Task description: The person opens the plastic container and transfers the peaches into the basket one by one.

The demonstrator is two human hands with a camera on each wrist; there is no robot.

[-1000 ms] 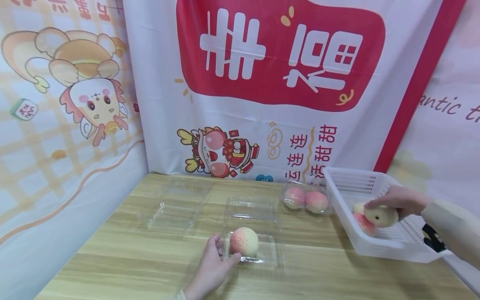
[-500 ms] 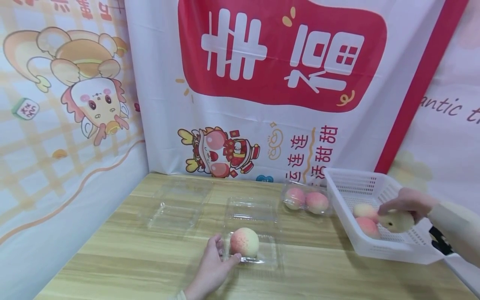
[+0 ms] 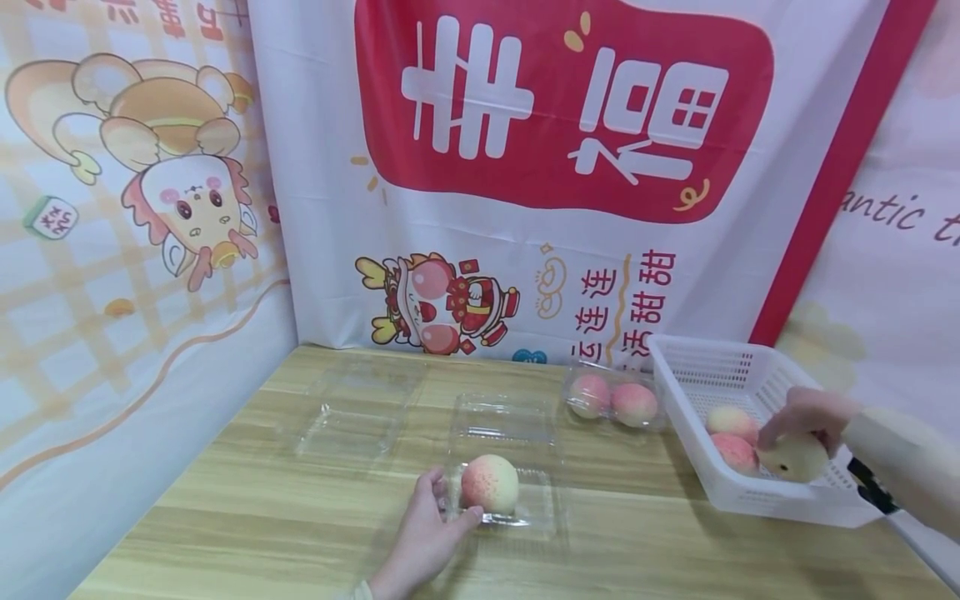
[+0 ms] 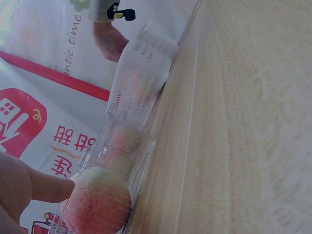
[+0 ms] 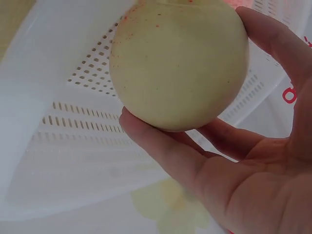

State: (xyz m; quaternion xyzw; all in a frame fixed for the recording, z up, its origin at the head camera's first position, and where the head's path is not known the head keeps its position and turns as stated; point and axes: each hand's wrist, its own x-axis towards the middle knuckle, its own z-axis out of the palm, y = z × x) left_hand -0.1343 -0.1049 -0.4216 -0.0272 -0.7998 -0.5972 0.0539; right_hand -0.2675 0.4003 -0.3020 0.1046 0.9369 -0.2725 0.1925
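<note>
My right hand (image 3: 816, 412) holds a pale peach (image 3: 799, 458) inside the white plastic basket (image 3: 720, 496). Up close in the right wrist view, the thumb and fingers curl round the pale peach (image 5: 180, 68). Two other peaches, one pink (image 3: 733, 452) and one paler (image 3: 727, 422), lie in the basket just left of it. With thumb at the near rim and fingers along the left side, my left hand (image 3: 426, 533) grips an opened clear plastic box (image 3: 536, 500). A pink-and-cream peach (image 3: 491, 485) sits in that box's left half.
A clear box holding two pink peaches (image 3: 633, 406) stands by the basket's left wall. Another opened clear box (image 3: 352, 417) lies at the back left of the wooden table (image 3: 247, 500). Behind the table hangs a printed cloth (image 3: 322, 208).
My right hand has carried the pale peach rightward within the basket, away from over the two others, then slightly down. The left hand and its box stay put.
</note>
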